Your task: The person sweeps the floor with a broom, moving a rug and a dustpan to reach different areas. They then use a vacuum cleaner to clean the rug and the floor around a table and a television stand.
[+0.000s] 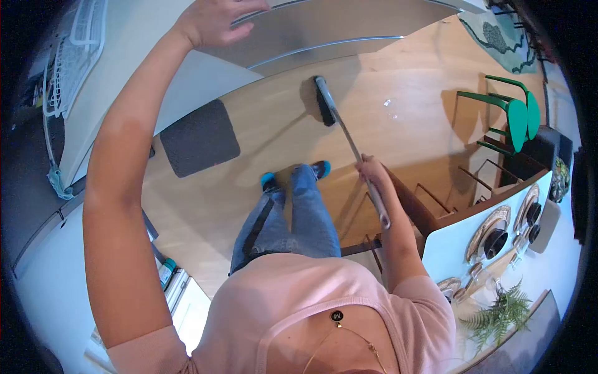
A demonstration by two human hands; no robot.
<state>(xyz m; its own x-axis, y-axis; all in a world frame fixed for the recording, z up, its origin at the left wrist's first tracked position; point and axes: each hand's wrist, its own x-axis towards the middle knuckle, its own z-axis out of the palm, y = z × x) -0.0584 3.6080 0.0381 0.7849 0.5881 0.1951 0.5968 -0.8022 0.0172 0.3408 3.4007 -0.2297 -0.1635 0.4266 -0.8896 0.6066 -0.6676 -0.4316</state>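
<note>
My right hand [372, 171] is wrapped round the grey handle of a broom [350, 141], below its upper end. The broom slants away from me, its dark bristles [325, 106] down on the wooden floor. My left hand [218, 22] is raised at the far left, fingers stretched out and holding nothing. It is over the edge of the white counter, near the metallic cabinet front [311, 37]. A few small white bits [390, 108] lie on the floor to the right of the bristles.
A dark grey mat [200, 138] lies on the floor at left. On the right stand green chairs [518, 121] and a set table [439, 249] with plates, dark bowls and a fern [498, 316]. A white dish rack [75, 81] stands at upper left. A patterned rug [495, 38] lies far right.
</note>
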